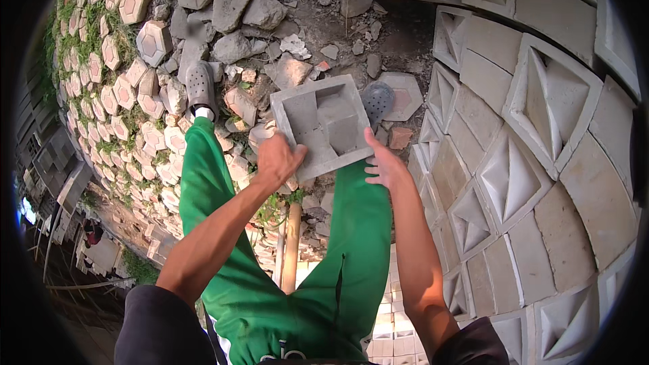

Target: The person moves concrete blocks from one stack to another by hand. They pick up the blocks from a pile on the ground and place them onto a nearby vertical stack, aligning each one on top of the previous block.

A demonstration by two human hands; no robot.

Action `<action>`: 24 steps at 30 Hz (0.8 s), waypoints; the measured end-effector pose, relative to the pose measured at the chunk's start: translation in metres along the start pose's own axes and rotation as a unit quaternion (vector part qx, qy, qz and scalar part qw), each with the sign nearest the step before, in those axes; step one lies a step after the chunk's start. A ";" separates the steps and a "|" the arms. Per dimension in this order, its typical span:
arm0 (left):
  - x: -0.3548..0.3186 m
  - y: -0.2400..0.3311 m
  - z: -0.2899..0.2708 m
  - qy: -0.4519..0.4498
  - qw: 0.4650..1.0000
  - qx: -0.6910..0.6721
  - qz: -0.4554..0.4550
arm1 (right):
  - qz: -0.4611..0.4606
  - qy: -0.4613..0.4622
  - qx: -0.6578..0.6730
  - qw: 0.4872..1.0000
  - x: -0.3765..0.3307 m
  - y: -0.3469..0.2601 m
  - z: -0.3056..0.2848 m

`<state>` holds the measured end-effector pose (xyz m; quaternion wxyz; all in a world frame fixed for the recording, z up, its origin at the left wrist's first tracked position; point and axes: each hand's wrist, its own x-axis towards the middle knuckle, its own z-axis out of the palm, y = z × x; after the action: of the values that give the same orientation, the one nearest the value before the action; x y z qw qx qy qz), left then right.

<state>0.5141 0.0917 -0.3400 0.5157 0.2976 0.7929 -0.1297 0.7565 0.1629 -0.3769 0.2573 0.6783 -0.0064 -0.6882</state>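
Note:
A square grey concrete breeze block (323,122) with a raised rim and a recessed, angled face is held between my two hands, tilted in front of my legs. My left hand (278,161) grips its near left corner, thumb over the rim and the other fingers partly hidden below. My right hand (388,163) is at its near right corner, thumb against the rim and the other fingers spread close to the block's underside. The block's underside is hidden.
On the right rises a tall stack of similar concrete blocks (508,179). Broken concrete rubble (236,7) lies ahead around my grey clogs (201,86). Hexagonal pavers (122,91) with grass between them spread on the left. A yellowish pole (291,247) lies between my legs.

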 end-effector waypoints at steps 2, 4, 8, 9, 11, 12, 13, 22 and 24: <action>-0.059 -0.049 -0.042 -0.009 0.999 -0.017 -0.040 | -0.016 -0.016 -0.084 0.996 -0.028 0.005 0.016; -0.115 -0.071 -0.082 0.004 0.996 -0.071 -0.057 | -0.085 0.034 -0.121 0.988 -0.051 0.006 0.041; -0.196 -0.124 -0.142 0.015 0.986 -0.147 -0.079 | -0.009 -0.297 0.031 0.954 -0.048 0.027 0.170; -0.208 -0.135 -0.157 0.026 0.983 -0.163 -0.083 | -0.012 -0.284 0.058 0.957 -0.054 0.032 0.197; -0.229 -0.159 -0.179 0.005 0.979 -0.191 -0.066 | -0.040 -0.223 0.011 0.974 -0.094 0.024 0.242; -0.234 -0.173 -0.187 0.018 0.974 -0.217 -0.067 | -0.068 -0.163 -0.017 0.984 -0.116 0.016 0.263; -0.237 -0.188 -0.193 0.004 0.972 -0.225 -0.071 | -0.102 -0.106 -0.053 0.988 -0.132 0.007 0.280; -0.289 -0.305 -0.280 0.077 0.933 -0.344 0.078 | -0.281 0.004 -0.148 0.948 -0.267 -0.003 0.402; -0.316 -0.331 -0.323 0.073 0.925 -0.358 0.103 | -0.307 -0.008 -0.146 0.940 -0.307 -0.006 0.434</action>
<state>0.1669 -0.1107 0.0500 0.5391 0.1818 0.7870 0.2384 0.3315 0.1324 -0.0585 0.1296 0.5970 0.3006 -0.7324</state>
